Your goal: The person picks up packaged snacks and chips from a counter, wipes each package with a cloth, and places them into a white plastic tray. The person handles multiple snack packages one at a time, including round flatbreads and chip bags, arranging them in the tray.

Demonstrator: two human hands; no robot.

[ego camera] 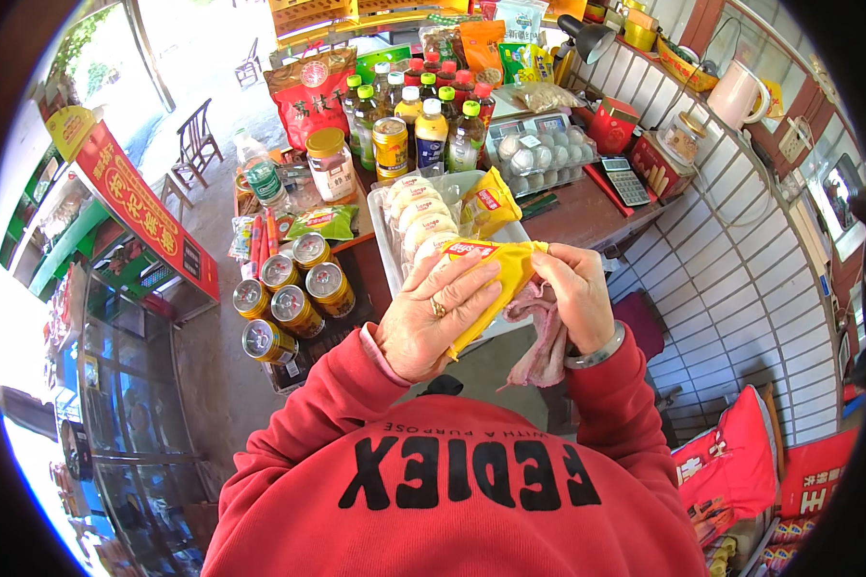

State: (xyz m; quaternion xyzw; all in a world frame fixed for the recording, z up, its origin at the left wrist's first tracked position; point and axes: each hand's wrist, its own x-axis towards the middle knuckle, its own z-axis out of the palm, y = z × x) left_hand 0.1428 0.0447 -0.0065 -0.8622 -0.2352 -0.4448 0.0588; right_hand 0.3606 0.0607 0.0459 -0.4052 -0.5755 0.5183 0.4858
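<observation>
A yellow Lay's chip bag [501, 278] is held in front of my chest. Across its front lies my left hand [440, 310], fingers together, with a gold ring on one finger. My right hand [577, 296] pinches the bag's upper right corner. From that same hand hangs a crumpled pink cloth [538, 339]. Just beyond the bag is a clear plastic bin [382, 238], partly covered by it. The bin holds a row of white round packages [426, 209] bearing writing and a second yellow chip bag [491, 202].
Several gold-and-black cans [289, 303] stand left of the bin. Behind it are several drink bottles [433, 133], a honey-coloured-lid jar [330, 169] and a large red bag [314, 94]. Egg cartons [545, 155] and a calculator [624, 180] lie right. A white-tiled wall [722, 288] curves alongside.
</observation>
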